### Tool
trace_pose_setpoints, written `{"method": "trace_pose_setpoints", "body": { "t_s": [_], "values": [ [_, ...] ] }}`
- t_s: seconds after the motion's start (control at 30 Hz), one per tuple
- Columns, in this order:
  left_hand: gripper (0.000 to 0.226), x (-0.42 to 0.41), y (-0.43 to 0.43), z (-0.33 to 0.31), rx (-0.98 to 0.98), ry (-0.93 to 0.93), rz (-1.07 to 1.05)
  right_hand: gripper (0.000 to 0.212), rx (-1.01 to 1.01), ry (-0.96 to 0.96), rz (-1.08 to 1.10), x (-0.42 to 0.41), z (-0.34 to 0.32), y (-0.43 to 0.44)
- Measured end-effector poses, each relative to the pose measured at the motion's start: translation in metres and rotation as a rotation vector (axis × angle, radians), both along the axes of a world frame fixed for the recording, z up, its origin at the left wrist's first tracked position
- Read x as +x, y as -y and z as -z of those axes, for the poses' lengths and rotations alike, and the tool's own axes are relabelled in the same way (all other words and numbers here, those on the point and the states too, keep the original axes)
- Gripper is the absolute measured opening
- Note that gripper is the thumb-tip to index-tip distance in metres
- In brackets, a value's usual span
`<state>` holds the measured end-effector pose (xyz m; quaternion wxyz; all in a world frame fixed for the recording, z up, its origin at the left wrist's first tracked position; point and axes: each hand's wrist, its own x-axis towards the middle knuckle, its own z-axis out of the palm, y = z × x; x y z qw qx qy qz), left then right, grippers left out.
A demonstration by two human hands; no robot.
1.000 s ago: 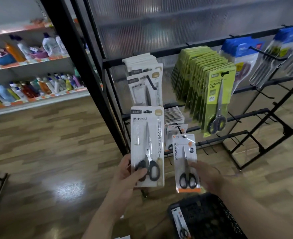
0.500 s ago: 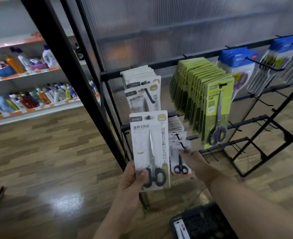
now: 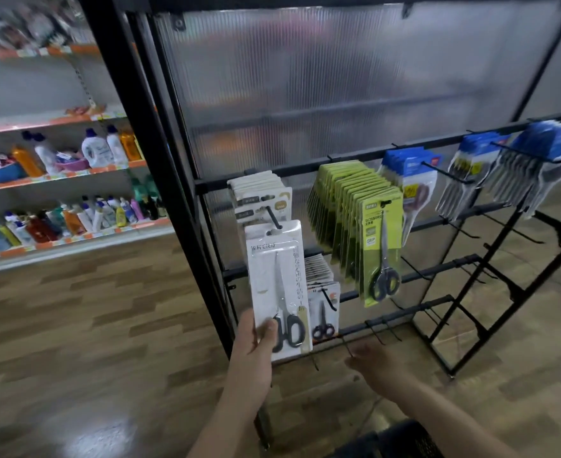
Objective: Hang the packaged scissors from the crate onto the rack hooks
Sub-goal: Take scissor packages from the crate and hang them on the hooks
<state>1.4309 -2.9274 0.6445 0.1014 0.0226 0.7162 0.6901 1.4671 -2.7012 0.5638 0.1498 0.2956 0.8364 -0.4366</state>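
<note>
Head view: left hand [image 3: 256, 342] is gripping the bottom edge of a white scissors pack [image 3: 277, 282], thumb lying across the front next to the black handles and fingers behind. The pack is being held upright against the rack [image 3: 355, 157], its top slot sitting right at the tip of a hook [image 3: 272, 218], in front of matching white packs already hanging there; cannot tell if the hook is fully through. Right hand [image 3: 371, 361] is hovering low with fingers loose and apart, holding nothing, just below a small scissors pack [image 3: 323, 312] hanging on a lower hook. Green scissors packs [image 3: 381, 252] and blue packs [image 3: 411, 173] are hanging further right. The black crate [image 3: 404, 438] is showing only its edge at the bottom, near the right forearm. A shelf [image 3: 74, 175] of bottles is standing at far left over the wood floor [image 3: 90, 325].
</note>
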Motion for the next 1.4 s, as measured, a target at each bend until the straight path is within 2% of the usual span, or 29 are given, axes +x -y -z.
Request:
{"method": "trace_pose_setpoints", "body": {
  "t_s": [0.13, 0.2, 0.27, 0.37, 0.47, 0.6, 0.7, 0.83, 0.9, 1.0, 1.17, 1.33, 1.4],
  "values": [
    [0.008, 0.009, -0.004, 0.000, 0.012, -0.049, 0.040, 0.032, -0.033, 0.015, 0.031, 0.008, -0.014, -0.006],
    [0.018, 0.014, -0.004, -0.001, 0.028, -0.074, 0.059, 0.028, -0.047, -0.001, 0.042, 0.013, -0.021, -0.009],
    [0.017, 0.014, -0.003, -0.002, 0.032, -0.084, 0.054, 0.027, -0.037, -0.021, 0.039, 0.016, -0.024, -0.010],
    [0.015, 0.011, -0.006, -0.009, -0.003, -0.066, 0.003, 0.047, -0.054, -0.073, 0.033, 0.017, -0.010, -0.019],
    [0.018, 0.005, -0.009, -0.011, -0.023, -0.021, -0.040, 0.045, -0.070, -0.071, 0.015, 0.022, -0.018, -0.016],
    [0.037, -0.005, -0.013, -0.007, -0.050, 0.040, -0.059, 0.023, -0.040, -0.068, -0.018, 0.033, -0.034, -0.009],
    [0.023, -0.019, -0.019, -0.008, -0.086, 0.039, -0.161, 0.028, -0.027, -0.086, -0.027, 0.038, -0.031, -0.010],
    [0.021, -0.035, -0.027, -0.014, -0.092, 0.084, -0.262, 0.028, -0.024, -0.067, -0.033, 0.042, -0.029, -0.010],
    [0.025, -0.042, -0.029, -0.016, -0.112, 0.121, -0.293, 0.029, -0.038, -0.055, -0.040, 0.043, -0.030, -0.011],
    [0.042, -0.053, -0.031, -0.014, -0.135, 0.165, -0.330, 0.034, -0.032, -0.034, -0.045, 0.045, -0.032, -0.016],
    [0.029, -0.067, -0.032, -0.010, -0.128, 0.186, -0.328, 0.043, -0.009, -0.088, -0.041, 0.054, -0.044, -0.031],
    [0.065, -0.044, -0.039, -0.015, -0.293, 0.268, -0.213, 0.047, -0.028, -0.122, -0.091, 0.067, -0.055, -0.054],
    [0.067, -0.017, -0.053, -0.013, -0.450, 0.232, -0.089, 0.049, 0.011, -0.151, -0.136, 0.076, -0.062, -0.068]
  ]
}}
